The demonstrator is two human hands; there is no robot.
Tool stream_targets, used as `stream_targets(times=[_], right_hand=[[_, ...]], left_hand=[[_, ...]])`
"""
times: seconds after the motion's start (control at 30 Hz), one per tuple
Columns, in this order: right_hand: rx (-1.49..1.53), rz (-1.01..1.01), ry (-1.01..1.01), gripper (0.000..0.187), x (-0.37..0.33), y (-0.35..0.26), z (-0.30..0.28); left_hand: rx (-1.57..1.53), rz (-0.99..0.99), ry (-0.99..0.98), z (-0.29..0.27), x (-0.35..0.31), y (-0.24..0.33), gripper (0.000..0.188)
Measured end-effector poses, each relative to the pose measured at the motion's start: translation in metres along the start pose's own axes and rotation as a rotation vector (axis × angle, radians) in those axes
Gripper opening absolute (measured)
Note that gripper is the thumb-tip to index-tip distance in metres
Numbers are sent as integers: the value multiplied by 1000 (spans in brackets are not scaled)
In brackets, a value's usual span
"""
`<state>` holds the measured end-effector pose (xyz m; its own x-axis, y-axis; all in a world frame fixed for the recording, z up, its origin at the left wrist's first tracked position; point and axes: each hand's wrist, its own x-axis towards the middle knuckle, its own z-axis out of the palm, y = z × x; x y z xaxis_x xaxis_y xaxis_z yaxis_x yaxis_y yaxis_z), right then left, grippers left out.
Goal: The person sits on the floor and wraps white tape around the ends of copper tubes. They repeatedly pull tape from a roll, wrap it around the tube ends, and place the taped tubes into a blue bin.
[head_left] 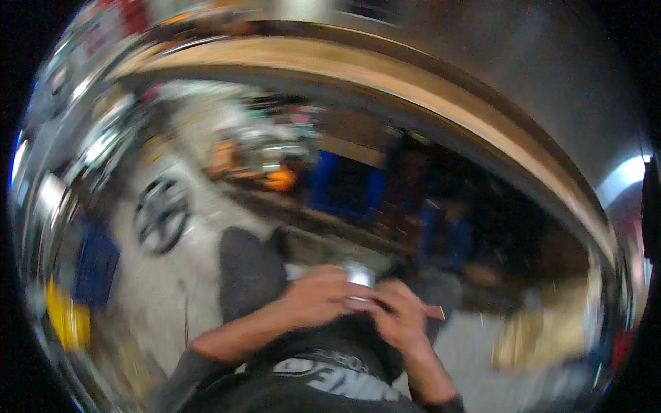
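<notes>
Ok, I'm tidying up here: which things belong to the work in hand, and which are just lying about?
Apparently in use:
- blurred silvery object, between left hand and right hand

Apparently lying about:
- black spoked wheel-shaped thing
- blue container
- orange object
- yellow object

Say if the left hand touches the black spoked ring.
Apart: head view shows pale floor and a knee between the left hand and the black spoked ring.

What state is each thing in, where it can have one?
Silvery object: in hand, open or shut unclear
Left hand: curled around silvery object
Right hand: fingers bent beside it, grip blurred
Black spoked round thing: on the floor
Blue bin: contents too blurred to tell
</notes>
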<state>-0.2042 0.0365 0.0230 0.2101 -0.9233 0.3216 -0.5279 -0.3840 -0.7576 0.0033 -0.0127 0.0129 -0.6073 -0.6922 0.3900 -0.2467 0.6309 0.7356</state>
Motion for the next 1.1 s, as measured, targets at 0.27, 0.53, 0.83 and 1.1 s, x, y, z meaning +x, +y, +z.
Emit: stream_targets(times=[0.27, 0.53, 0.83, 1.1], right_hand=[[141, 33, 39, 17, -3, -5, 12], [353, -50, 52, 20, -7, 1, -5], [320, -102, 109, 21, -8, 9, -5], [4, -121, 242, 22, -10, 4, 1]], left_hand=[[-95, -23, 230, 0, -3, -4, 26], [-201, -47, 138, 3, 8, 13, 28], [-73, 72, 230, 13, 8, 7, 32], [-13, 63, 208, 8, 21, 11, 18]])
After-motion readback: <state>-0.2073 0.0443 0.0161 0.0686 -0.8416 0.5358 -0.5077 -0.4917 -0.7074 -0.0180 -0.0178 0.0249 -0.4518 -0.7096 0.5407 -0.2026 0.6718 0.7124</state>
